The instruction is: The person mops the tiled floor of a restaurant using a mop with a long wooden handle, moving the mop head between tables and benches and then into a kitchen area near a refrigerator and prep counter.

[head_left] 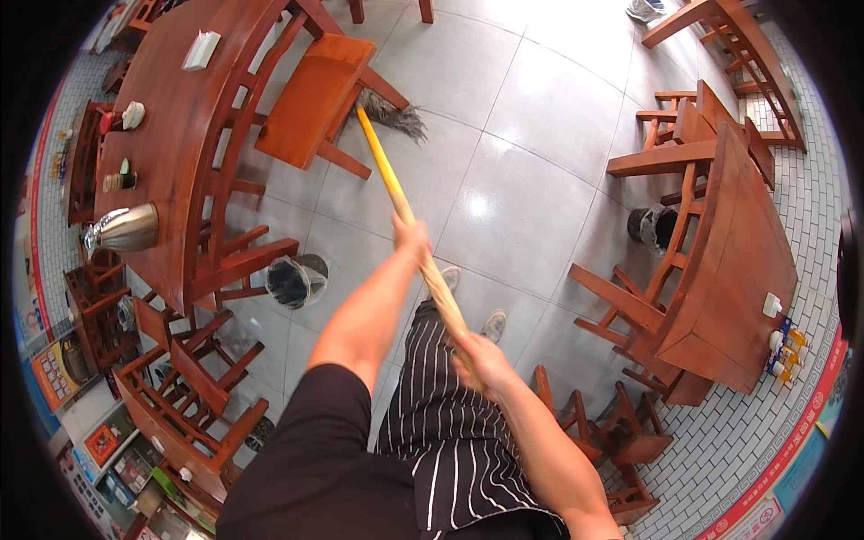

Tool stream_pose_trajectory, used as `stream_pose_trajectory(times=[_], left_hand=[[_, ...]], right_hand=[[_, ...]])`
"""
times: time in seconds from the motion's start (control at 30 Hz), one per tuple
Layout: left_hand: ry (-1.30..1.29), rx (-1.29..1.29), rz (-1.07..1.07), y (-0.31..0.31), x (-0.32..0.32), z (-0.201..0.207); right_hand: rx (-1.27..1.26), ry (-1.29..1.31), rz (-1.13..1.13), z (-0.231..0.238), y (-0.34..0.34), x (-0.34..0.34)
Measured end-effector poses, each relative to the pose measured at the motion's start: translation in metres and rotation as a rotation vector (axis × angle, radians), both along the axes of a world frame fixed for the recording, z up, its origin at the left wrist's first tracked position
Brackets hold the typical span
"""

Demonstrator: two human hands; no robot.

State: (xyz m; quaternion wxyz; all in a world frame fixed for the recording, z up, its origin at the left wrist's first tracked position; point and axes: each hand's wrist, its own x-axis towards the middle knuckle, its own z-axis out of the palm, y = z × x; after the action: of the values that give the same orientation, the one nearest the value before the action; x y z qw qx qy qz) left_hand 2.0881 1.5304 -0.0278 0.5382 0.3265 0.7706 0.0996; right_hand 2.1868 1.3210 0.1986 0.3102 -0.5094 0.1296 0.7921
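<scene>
1. At far left, on a reddish wooden table (171, 99): a metal jug (126, 228) near the close end and a white box (201, 50) toward the far end.
2. Just right of that table, on the grey tiled floor (517, 229): a dark bin (317, 266) with a clear liner.
3. Farther up, near the same table: a wooden stool (315, 99) with a flat orange-brown seat.
4. Spread on the tiles beside and partly behind a leg of that stool: grey mop strands (393, 117).
5. Slanting from the strands down toward the body: a yellow mop handle (382, 166), paler at its near end.
6. Clamped around mid-handle: the left hand (411, 239).
7. Closed around the near end, lower and farther right: the right hand (483, 364), slightly blurred.
8. Well apart at right: a second bin (641, 225), then another wooden table (733, 279) by a white-tiled wall (711, 441).
</scene>
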Motion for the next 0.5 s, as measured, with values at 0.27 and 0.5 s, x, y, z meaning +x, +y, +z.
stream_pose_trajectory(times=[0.27, 0.5], left_hand=[[0.171, -0.258, -0.382, -0.261, 0.082, 0.124], [-0.309, -0.81, -0.281, -0.315, 0.116, 0.204]], right_hand=[[-0.337, -0.041, -0.139, 0.128, -0.211, 0.036], [-0.501, -0.367, -0.105, 0.256, -0.207, 0.027]])
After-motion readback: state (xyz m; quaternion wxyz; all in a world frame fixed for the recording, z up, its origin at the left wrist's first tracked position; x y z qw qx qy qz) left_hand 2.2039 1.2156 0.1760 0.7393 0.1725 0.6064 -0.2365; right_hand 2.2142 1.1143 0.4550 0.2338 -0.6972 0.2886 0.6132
